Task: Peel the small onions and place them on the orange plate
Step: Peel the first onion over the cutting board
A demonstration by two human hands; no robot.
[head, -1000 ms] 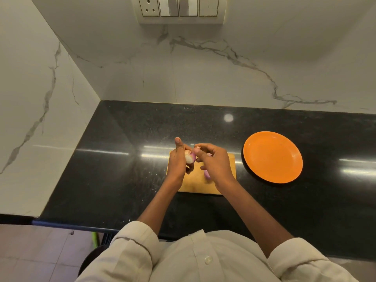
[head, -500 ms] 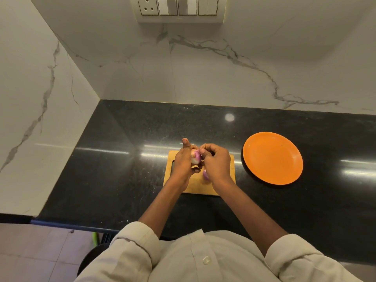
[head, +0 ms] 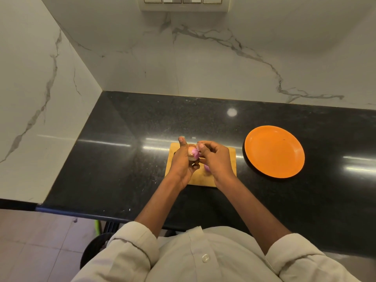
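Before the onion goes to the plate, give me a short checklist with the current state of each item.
1. Onion held firmly: ok, the left hand grips it above the board.
2. Skin fully off: not ok, the right hand pinches at its top, and purple and pale patches both show.
3. Plate free to take it: ok, nothing lies on it.
4. Path to plate open: ok, only bare counter between board and plate.
5. Other onions accounted for: cannot tell, one purple piece shows under the right hand, the rest is hidden.
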